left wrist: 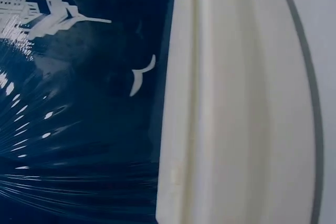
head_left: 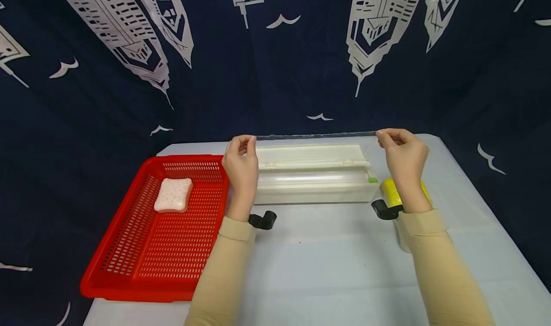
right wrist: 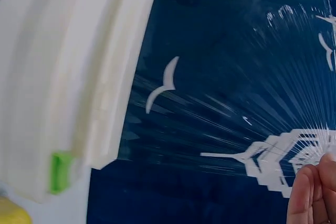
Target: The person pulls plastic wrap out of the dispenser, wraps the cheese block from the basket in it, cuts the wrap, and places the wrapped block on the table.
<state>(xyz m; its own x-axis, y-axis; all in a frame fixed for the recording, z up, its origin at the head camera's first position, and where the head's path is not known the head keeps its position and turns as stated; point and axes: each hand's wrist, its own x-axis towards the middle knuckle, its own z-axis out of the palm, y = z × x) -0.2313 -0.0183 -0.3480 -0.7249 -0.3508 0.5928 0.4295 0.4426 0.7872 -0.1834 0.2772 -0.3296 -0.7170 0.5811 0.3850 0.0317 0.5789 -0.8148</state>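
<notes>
A clear sheet of cling film [right wrist: 226, 77] is stretched between the hands, its edge a thin dark line in the head view. My left hand [head_left: 243, 170] pinches the left corner between thumb and fingers, and my right hand [head_left: 404, 158] pinches the right corner. Fine creases fan out from the right fingertips [right wrist: 302, 192]. Both hands are raised over the far part of the table. Below the film lies a long cream cling film dispenser [head_left: 310, 194] with its lid [head_left: 307, 155] up and a green piece [right wrist: 60, 172] at its right end.
To the left stands a red plastic basket [head_left: 181, 254] holding a white, bread-slice-shaped piece [head_left: 173, 194] with speckles. A yellow-topped container [head_left: 391, 192] is partly hidden behind the right wrist. The table [head_left: 323, 268] has a white cover; dark patterned cloth [head_left: 258, 87] hangs behind.
</notes>
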